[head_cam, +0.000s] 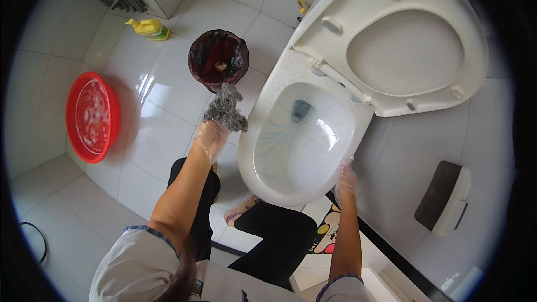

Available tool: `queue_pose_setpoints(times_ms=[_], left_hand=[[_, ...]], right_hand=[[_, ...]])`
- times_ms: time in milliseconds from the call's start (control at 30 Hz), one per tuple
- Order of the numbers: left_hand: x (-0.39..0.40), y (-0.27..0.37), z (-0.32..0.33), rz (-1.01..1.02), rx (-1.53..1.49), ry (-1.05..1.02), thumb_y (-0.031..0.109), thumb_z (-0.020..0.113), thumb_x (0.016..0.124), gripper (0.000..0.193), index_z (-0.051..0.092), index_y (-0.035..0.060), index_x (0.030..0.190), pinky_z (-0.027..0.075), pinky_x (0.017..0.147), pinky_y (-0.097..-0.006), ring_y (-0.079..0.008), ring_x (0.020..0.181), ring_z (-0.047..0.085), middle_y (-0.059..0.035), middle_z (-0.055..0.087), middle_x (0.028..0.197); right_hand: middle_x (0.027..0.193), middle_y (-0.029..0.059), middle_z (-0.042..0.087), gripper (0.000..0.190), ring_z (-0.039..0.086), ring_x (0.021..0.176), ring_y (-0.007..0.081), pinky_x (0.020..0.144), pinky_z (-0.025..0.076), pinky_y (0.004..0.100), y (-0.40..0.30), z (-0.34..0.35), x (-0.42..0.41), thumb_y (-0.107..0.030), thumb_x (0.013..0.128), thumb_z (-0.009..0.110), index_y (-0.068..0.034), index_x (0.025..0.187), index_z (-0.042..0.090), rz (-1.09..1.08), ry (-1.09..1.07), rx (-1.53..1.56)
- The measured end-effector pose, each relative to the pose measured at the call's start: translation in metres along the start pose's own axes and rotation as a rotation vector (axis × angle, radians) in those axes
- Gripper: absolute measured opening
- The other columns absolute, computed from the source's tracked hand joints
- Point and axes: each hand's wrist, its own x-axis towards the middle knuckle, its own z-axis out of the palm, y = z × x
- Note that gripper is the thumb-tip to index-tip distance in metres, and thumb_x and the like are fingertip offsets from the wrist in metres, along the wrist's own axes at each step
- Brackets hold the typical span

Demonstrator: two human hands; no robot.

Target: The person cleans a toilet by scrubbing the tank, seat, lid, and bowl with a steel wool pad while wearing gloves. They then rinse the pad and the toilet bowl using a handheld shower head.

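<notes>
A gray scouring pad of matted steel wool (226, 109) is held by my left hand (212, 136), which wears a clear plastic glove. That hand is between the front edge of a lined wastebasket (197, 62) and the left side of a white toilet (251, 134). My right hand (346, 178), also in a clear glove, touches the right outer rim of the toilet bowl; its fingertips are partly hidden. Bluish streaks run down inside the bowl. The seat (361, 71) and the lid behind it are raised.
On the tiled floor stand a red basin (113, 113) of sudsy water and a yellow bottle (150, 29). A mop (126, 2) leans at the upper left. A paper holder (444, 197) is on the right wall. A patterned mat (329, 232) lies beside my legs.
</notes>
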Motion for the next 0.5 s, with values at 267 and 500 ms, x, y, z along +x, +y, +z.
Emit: queue_pose_setpoints(times_ms=[267,500], left_hand=[[-0.115,0.029,0.021,-0.054,-0.074,0.109,0.016,0.047,0.107,0.034,0.057,0.0043,0.136,0.058,0.083,-0.0418,-0.0245,0.094,0.067,-0.0103,0.067,0.119],[-0.248,0.1,0.093,-0.043,-0.095,0.233,0.015,0.048,0.105,0.029,0.059,0.0032,0.13,0.057,0.089,-0.0422,-0.0254,0.1,0.068,-0.012,0.068,0.123]], right_hand=[[0.152,0.0231,0.045,0.064,0.037,0.144,0.0428,0.118,0.028,0.0571,-0.062,0.033,-0.18,-0.044,0.096,0.064,-0.001,0.142,0.053,-0.598,0.155,-0.283],[0.148,0.0221,0.051,0.069,0.052,0.134,0.0309,0.112,0.041,0.0398,-0.195,0.0,-0.361,-0.031,0.096,0.072,0.002,0.148,0.044,-0.346,-0.689,0.411]])
